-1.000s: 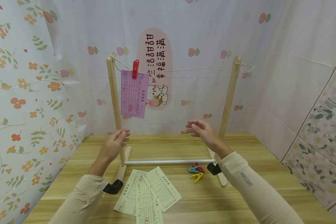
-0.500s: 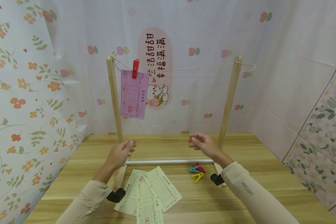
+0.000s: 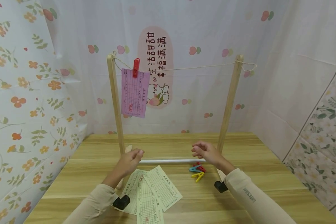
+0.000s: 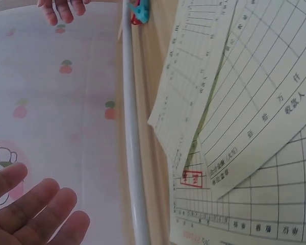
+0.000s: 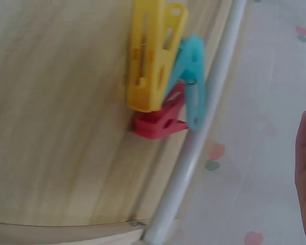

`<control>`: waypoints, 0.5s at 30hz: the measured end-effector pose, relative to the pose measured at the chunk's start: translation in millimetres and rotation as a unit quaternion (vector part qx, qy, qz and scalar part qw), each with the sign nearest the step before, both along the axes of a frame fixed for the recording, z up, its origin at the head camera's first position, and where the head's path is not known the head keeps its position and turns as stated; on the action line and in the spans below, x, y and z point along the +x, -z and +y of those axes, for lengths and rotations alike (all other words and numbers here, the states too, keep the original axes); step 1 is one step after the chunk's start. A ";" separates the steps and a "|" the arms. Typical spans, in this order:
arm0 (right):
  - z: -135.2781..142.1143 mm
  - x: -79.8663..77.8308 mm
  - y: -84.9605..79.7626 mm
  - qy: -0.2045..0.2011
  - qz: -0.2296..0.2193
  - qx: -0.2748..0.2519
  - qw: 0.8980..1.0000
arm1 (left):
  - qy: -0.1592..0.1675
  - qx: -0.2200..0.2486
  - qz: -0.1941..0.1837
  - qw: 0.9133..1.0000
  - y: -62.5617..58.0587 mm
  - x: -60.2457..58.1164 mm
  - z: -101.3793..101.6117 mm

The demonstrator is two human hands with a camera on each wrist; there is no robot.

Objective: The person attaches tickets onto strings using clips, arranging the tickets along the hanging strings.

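Observation:
My left hand (image 3: pixel 131 161) hovers above the fanned pale green paper slips (image 3: pixel 163 189), its fingers loosely bent and nothing in them. Over by the right post, my right hand (image 3: pixel 208 153) is held in the air, relaxed and holding nothing. Below it on the table lie a yellow clothespin (image 3: pixel 198 176), a blue clothespin (image 3: pixel 195 169) and a red clothespin (image 3: pixel 202 168), close together. A pink paper slip (image 3: pixel 134 96) hangs at the left of the string (image 3: pixel 190 68), held by another red clothespin (image 3: pixel 136 67).
The string runs between a left wooden post (image 3: pixel 116 105) and a right wooden post (image 3: pixel 230 102). A white rod (image 3: pixel 170 161) joins the posts low down, behind the papers and clothespins. A patterned curtain (image 3: pixel 201 90) hangs behind the wooden table (image 3: pixel 201 205).
Both hands have come down from near the posts. The left hand has also moved right, toward the papers. The papers, clothespins and hanging slip have stayed in place.

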State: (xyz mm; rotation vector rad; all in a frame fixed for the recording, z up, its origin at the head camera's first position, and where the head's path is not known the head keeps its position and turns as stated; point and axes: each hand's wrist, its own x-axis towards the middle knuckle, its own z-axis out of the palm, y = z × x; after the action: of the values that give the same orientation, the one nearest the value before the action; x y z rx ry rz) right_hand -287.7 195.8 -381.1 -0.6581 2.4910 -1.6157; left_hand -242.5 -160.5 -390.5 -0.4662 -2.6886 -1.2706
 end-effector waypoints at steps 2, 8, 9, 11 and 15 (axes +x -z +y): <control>0.1 0.4 2.5 0.006 -0.010 0.002 1.000 | -0.005 -0.006 -0.008 1.000 3.8 -0.4 2.7; 3.6 2.1 13.5 -0.014 -0.025 0.014 1.000 | -0.008 -0.022 -0.046 0.999 13.2 1.0 10.4; 4.6 2.7 15.6 -0.019 -0.025 0.021 0.999 | -0.004 -0.030 -0.049 0.998 14.3 1.5 11.3; 6.6 3.6 19.3 -0.024 -0.025 0.039 0.999 | 0.008 -0.045 -0.052 0.998 16.7 2.7 13.0; 10.1 5.5 27.3 -0.030 -0.025 0.069 0.997 | 0.032 -0.071 -0.057 0.995 20.4 5.5 16.5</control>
State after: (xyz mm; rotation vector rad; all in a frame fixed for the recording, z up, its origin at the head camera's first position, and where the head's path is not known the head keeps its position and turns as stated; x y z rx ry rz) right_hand -282.2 205.9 -408.4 -0.6601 2.4939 -1.4056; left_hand -237.0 -144.0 -410.9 -0.5159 -2.8945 -1.1600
